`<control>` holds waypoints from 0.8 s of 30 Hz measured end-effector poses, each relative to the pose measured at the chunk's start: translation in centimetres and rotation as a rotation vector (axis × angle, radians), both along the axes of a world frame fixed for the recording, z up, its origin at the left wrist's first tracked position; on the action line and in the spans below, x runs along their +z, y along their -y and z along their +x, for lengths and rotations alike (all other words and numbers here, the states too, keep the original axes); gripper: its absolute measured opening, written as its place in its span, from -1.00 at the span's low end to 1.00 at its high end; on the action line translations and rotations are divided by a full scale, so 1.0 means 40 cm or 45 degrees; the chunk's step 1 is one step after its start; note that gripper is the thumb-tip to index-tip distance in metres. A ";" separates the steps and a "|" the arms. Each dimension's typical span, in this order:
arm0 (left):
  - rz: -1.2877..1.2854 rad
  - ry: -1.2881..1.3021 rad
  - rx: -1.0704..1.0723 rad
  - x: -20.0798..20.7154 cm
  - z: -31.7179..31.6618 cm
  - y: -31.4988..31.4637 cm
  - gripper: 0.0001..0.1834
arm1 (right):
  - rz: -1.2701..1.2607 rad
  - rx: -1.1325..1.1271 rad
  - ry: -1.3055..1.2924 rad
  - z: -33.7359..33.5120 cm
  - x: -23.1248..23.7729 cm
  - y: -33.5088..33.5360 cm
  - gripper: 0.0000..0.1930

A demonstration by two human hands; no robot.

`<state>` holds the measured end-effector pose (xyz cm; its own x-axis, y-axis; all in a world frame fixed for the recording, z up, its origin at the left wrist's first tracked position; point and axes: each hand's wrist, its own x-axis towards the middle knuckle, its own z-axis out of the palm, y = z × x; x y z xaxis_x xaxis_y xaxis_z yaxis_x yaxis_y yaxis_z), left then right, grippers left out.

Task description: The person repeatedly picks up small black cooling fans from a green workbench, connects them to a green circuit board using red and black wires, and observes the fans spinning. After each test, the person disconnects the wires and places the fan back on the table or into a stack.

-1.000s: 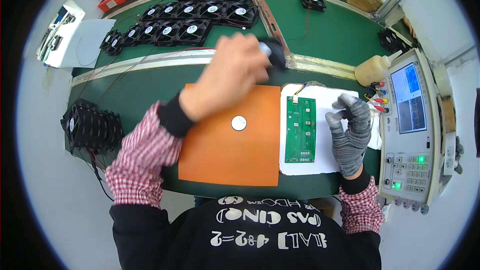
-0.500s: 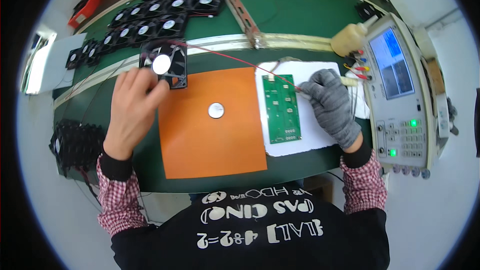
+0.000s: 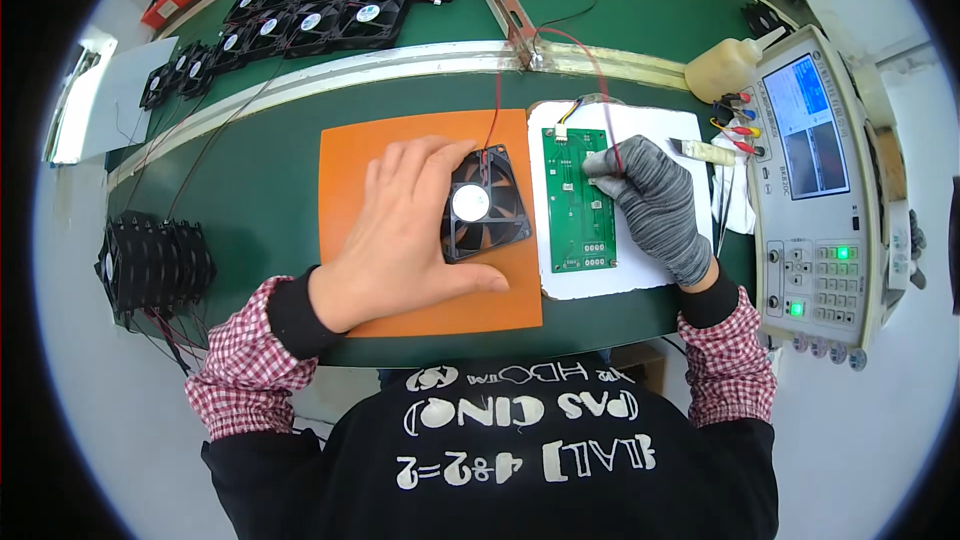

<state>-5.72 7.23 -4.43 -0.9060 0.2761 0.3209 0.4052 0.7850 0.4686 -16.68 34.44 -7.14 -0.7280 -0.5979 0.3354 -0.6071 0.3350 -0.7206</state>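
A black square cooling fan (image 3: pixel 511 208) with a white round hub label lies at the right side of an orange mat (image 3: pixel 350 155). My bare left hand (image 3: pixel 395 225) is open around the fan's left side, fingers reaching its upper left corner and thumb stretched out below it. My right hand (image 3: pixel 660 205), in a grey glove, is closed on the end of the fan's red lead (image 3: pixel 603 80), over the upper right of a green circuit board (image 3: pixel 570 230). That lead loops up from the fan and back down. Fingertips hide most of the lead's end.
A white pad (image 3: pixel 640 275) lies under the board. To the right stand a test instrument (image 3: pixel 800 230) with a lit screen and a cream squeeze bottle (image 3: pixel 722 70). Rows of fans (image 3: pixel 320 20) sit beyond a pale rail (image 3: pixel 330 75); stacked fans (image 3: pixel 150 265) are at left.
The fan has come right and toward me onto the mat with my left hand, covering where a white disc lay. My right hand has shifted left over the board with the lead's end.
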 end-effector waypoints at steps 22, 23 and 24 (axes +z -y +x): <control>0.511 0.090 -0.214 0.171 0.135 0.047 -0.62 | 0.002 0.060 -0.199 -0.013 -0.008 -0.002 -0.87; 0.282 -0.255 -0.105 0.167 0.138 0.041 -0.52 | 0.020 0.046 -0.226 -0.012 -0.009 -0.008 -0.86; 0.093 -0.572 0.061 0.162 0.140 0.034 -0.43 | 0.039 0.033 -0.252 -0.012 -0.010 -0.013 -0.86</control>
<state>-0.13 5.86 2.05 -0.6834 0.1998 0.7022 0.5452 0.7793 0.3089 -17.16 34.97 -7.52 -0.6339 -0.6276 0.4520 -0.7446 0.3371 -0.5761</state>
